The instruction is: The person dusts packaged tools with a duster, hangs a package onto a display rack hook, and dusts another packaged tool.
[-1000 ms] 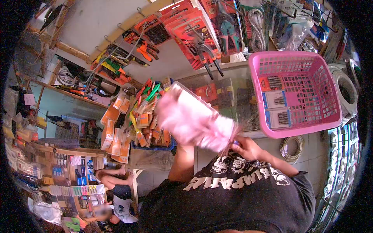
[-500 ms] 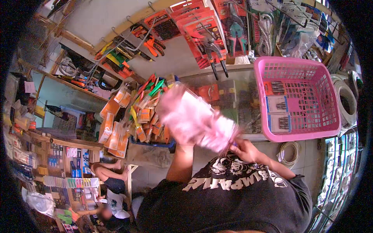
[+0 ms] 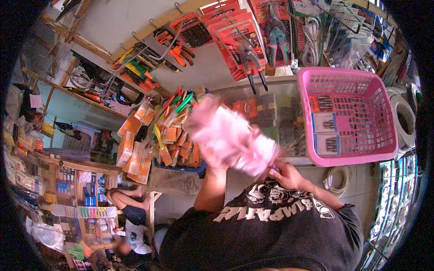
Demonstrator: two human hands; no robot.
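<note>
In front of my chest is a pink-and-white, cloth-like thing (image 3: 235,135), smeared by motion, so its exact kind does not show. My right hand (image 3: 288,176) is closed at its lower right end, the thumb on top, beside a small bluish spot. At its left side is my left hand (image 3: 214,156), overexposed and blurred into it; the fingers cannot be made out. Beyond my left hand, a blue basket (image 3: 181,169) holds many orange-carded packs and green- and red-handled tools.
A pink plastic basket (image 3: 312,156) with several carded packs stands on the glass counter (image 3: 285,92) at right. Tool packs (image 3: 239,45) hang above. Coiled cable (image 3: 337,178) lies below the basket. Another person (image 3: 135,235) sits at lower left.
The pink-and-white thing stays between my hands, its blur slightly altered. My hands keep nearly the same place. The surroundings have shifted slightly in view.
</note>
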